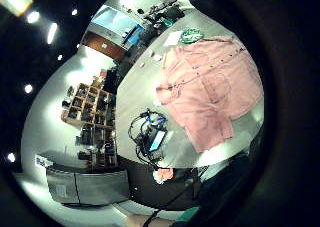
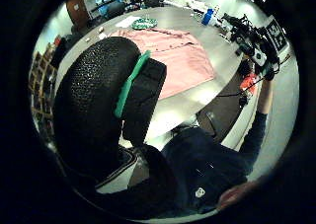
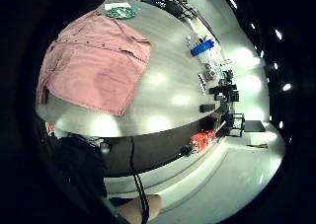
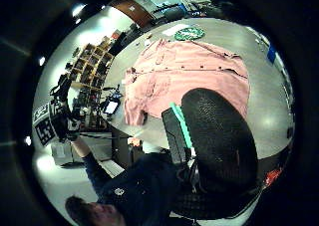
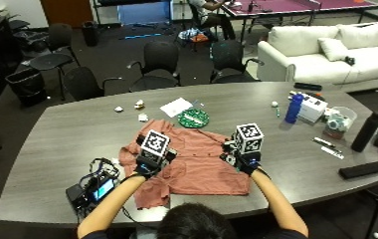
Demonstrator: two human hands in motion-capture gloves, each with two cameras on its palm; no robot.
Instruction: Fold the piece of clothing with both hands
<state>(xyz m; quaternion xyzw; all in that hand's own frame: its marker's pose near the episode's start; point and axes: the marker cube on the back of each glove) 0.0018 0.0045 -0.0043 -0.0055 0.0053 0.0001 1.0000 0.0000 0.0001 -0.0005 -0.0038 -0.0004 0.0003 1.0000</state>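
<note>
Shirt: pink button-up shirt lies spread flat on the grey table, near the person's edge, collar end toward the green round mat; one short sleeve sticks out toward the cable-and-screen device.
Hands: left hand and right hand both held up above the cloth, well apart, one over each side of the shirt. Neither touches it in the palm views.
Fingers: cannot tell whether they are spread or curled; the outside view hides them, and the palm views show only a thumb pad.
Stage: looks like the start, no fold visible yet.
Approach: my read is to bring both hands down together, pinch matching points on one long edge, shoulder and hem.
Fold: carry that edge across toward the button line, keeping hands level so the crease runs straight.
Watch: the loose sleeve probably needs tucking in first, or it bunches under the fold.
Risk: device cables sit just beside the sleeve; dragging cloth that way could snag.
</note>
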